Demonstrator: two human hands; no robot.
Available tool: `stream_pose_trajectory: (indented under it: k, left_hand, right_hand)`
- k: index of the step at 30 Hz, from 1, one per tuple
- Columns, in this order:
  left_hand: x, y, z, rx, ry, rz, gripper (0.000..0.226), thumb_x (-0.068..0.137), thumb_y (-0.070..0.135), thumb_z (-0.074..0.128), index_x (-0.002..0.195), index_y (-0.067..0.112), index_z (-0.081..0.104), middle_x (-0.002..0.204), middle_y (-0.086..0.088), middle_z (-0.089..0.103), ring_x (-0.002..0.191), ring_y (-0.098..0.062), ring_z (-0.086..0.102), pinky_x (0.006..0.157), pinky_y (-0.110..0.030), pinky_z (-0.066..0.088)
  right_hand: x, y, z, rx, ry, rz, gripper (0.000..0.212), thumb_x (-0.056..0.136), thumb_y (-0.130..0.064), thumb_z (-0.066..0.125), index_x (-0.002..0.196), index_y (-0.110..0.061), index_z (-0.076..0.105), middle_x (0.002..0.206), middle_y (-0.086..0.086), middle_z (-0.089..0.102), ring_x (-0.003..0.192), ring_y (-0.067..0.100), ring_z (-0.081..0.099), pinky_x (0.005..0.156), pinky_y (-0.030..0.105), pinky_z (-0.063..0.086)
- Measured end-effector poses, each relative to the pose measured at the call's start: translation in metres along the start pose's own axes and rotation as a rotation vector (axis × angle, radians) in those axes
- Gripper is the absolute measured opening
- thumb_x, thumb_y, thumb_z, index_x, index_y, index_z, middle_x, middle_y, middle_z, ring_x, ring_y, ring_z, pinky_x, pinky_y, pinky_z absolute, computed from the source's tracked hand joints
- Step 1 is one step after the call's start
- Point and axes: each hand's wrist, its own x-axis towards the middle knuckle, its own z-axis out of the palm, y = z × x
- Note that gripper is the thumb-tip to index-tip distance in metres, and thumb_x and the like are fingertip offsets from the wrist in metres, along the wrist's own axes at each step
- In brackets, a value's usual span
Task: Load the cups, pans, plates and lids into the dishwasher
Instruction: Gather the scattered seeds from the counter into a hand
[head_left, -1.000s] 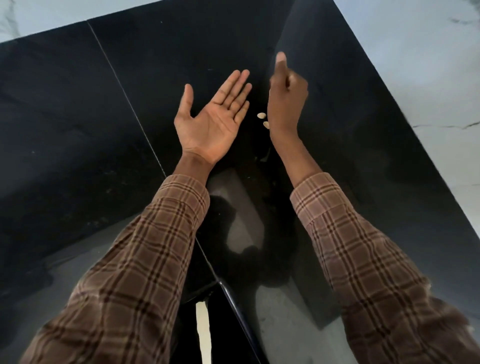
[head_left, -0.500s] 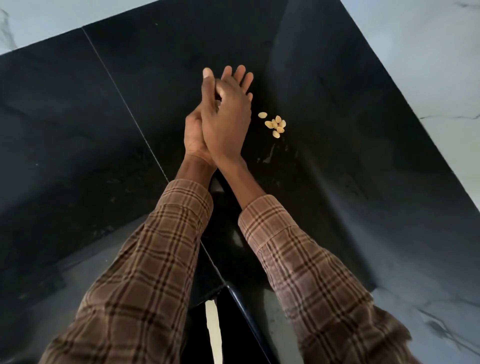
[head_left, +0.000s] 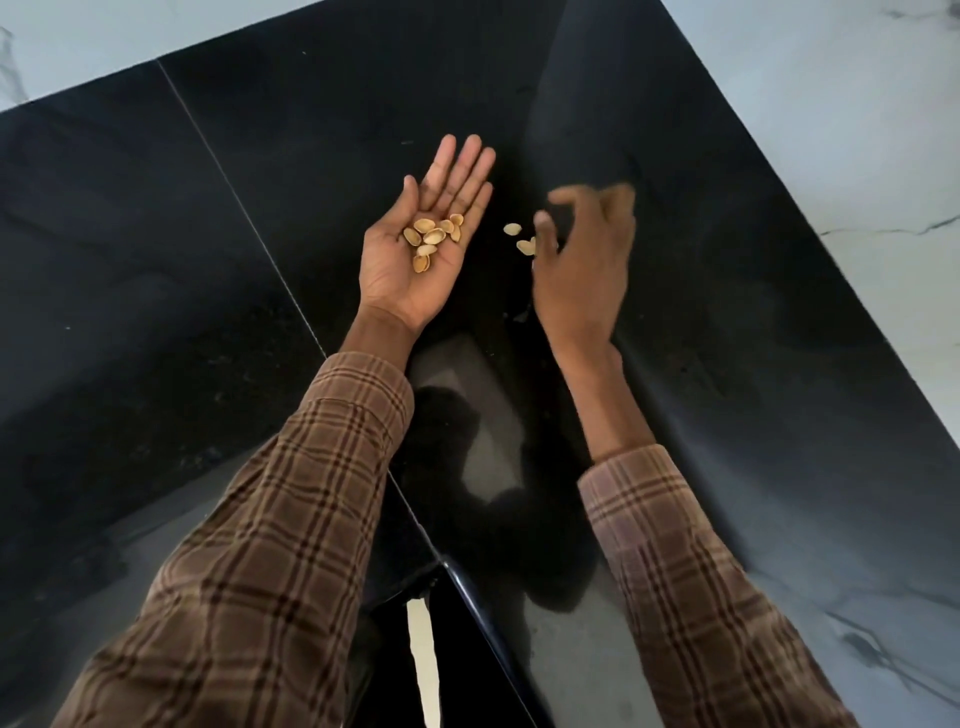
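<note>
My left hand (head_left: 421, 244) lies palm up over the glossy black countertop (head_left: 208, 260), fingers straight, with several pale nut shells (head_left: 432, 239) resting in the palm. My right hand (head_left: 582, 260) hovers just to its right, blurred, fingers loosely curved above a few loose shells (head_left: 519, 239) lying on the counter. It holds nothing that I can see. No cups, pans, plates, lids or dishwasher are in view.
The black counter has a thin seam (head_left: 249, 218) running diagonally. A white marbled floor (head_left: 831, 130) shows beyond the counter's right edge and at the top left. The counter's near corner (head_left: 452, 566) sits between my forearms.
My right hand was pressed over my left palm half a second ago. It has since swung right toward the loose shells, and my left palm now shows several shells.
</note>
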Motion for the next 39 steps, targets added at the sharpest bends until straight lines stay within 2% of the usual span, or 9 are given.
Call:
stream_pose_trajectory:
  k: [3, 5, 10, 15, 17, 25, 33, 36, 39]
  left_hand:
    - [0.0, 0.002, -0.002, -0.004, -0.025, -0.067, 0.05, 0.115, 0.025, 0.023, 0.16, 0.002, 0.025, 0.164, -0.021, 0.03, 0.153, -0.035, 0.029, 0.129, -0.046, 0.013]
    - [-0.003, 0.001, -0.001, 0.027, -0.018, -0.065, 0.051, 0.115, 0.026, 0.023, 0.16, 0.003, 0.025, 0.164, -0.02, 0.031, 0.153, -0.034, 0.029, 0.129, -0.046, 0.013]
    - [-0.008, 0.001, -0.001, 0.039, -0.013, -0.081, 0.052, 0.115, 0.027, 0.024, 0.16, 0.003, 0.026, 0.164, -0.02, 0.032, 0.153, -0.033, 0.03, 0.129, -0.046, 0.013]
    - [-0.006, 0.002, -0.003, 0.029, -0.081, -0.099, 0.053, 0.114, 0.029, 0.022, 0.161, 0.003, 0.025, 0.165, -0.019, 0.03, 0.154, -0.033, 0.029, 0.13, -0.045, 0.011]
    - [-0.005, 0.003, -0.003, 0.005, -0.083, -0.131, 0.052, 0.115, 0.028, 0.022, 0.16, 0.003, 0.027, 0.164, -0.02, 0.032, 0.153, -0.034, 0.03, 0.13, -0.045, 0.013]
    - [-0.012, 0.0, 0.0, 0.001, -0.059, -0.117, 0.052, 0.115, 0.027, 0.022, 0.159, 0.001, 0.029, 0.163, -0.019, 0.034, 0.152, -0.034, 0.032, 0.129, -0.046, 0.014]
    - [-0.01, 0.0, -0.003, 0.023, -0.064, -0.14, 0.054, 0.114, 0.03, 0.02, 0.16, 0.002, 0.025, 0.165, -0.017, 0.031, 0.153, -0.032, 0.03, 0.13, -0.045, 0.011]
    - [-0.009, 0.0, -0.002, -0.027, -0.043, -0.148, 0.053, 0.115, 0.029, 0.024, 0.159, 0.0, 0.029, 0.164, -0.019, 0.032, 0.153, -0.034, 0.031, 0.129, -0.048, 0.014]
    - [-0.008, 0.0, -0.001, -0.035, -0.012, -0.16, 0.051, 0.115, 0.031, 0.028, 0.156, 0.003, 0.038, 0.161, -0.017, 0.039, 0.151, -0.033, 0.034, 0.129, -0.048, 0.016]
  right_hand:
    - [-0.013, 0.017, -0.009, -0.053, -0.167, 0.132, 0.064, 0.082, -0.054, 0.077, 0.131, -0.024, 0.05, 0.133, 0.0, 0.041, 0.115, 0.012, 0.047, 0.081, 0.018, 0.039]
    - [-0.019, 0.016, -0.005, -0.08, -0.206, 0.144, 0.071, 0.078, -0.051, 0.081, 0.133, -0.021, 0.048, 0.135, 0.002, 0.039, 0.115, 0.012, 0.045, 0.085, 0.021, 0.037]
    - [-0.012, 0.006, 0.007, 0.038, -0.176, 0.082, 0.037, 0.092, -0.017, 0.072, 0.126, -0.018, 0.058, 0.128, 0.004, 0.046, 0.11, 0.011, 0.048, 0.096, 0.03, 0.051]
    - [-0.008, -0.002, 0.018, 0.011, -0.171, 0.013, 0.037, 0.088, -0.038, 0.074, 0.119, -0.028, 0.058, 0.126, -0.001, 0.044, 0.107, 0.012, 0.043, 0.077, 0.016, 0.037]
    - [-0.01, -0.006, 0.019, -0.041, -0.157, -0.037, 0.03, 0.089, -0.034, 0.075, 0.114, -0.028, 0.06, 0.126, -0.002, 0.046, 0.107, 0.013, 0.043, 0.073, 0.014, 0.036]
    - [0.005, -0.007, 0.005, -0.081, -0.188, -0.141, 0.017, 0.085, -0.016, 0.077, 0.099, -0.019, 0.069, 0.109, -0.003, 0.06, 0.094, 0.011, 0.058, 0.085, 0.03, 0.054]
    - [0.013, -0.003, -0.005, 0.151, -0.201, 0.031, 0.009, 0.087, -0.019, 0.077, 0.095, -0.021, 0.077, 0.091, -0.01, 0.072, 0.08, -0.003, 0.065, 0.082, 0.021, 0.057]
    - [0.005, -0.021, -0.005, 0.27, -0.177, -0.032, 0.009, 0.086, -0.016, 0.075, 0.093, -0.022, 0.077, 0.086, -0.013, 0.071, 0.08, -0.006, 0.065, 0.079, 0.015, 0.054]
    - [-0.007, -0.054, 0.006, 0.342, -0.269, -0.108, 0.011, 0.085, -0.013, 0.077, 0.092, -0.021, 0.075, 0.093, -0.009, 0.072, 0.088, -0.002, 0.067, 0.086, 0.02, 0.055]
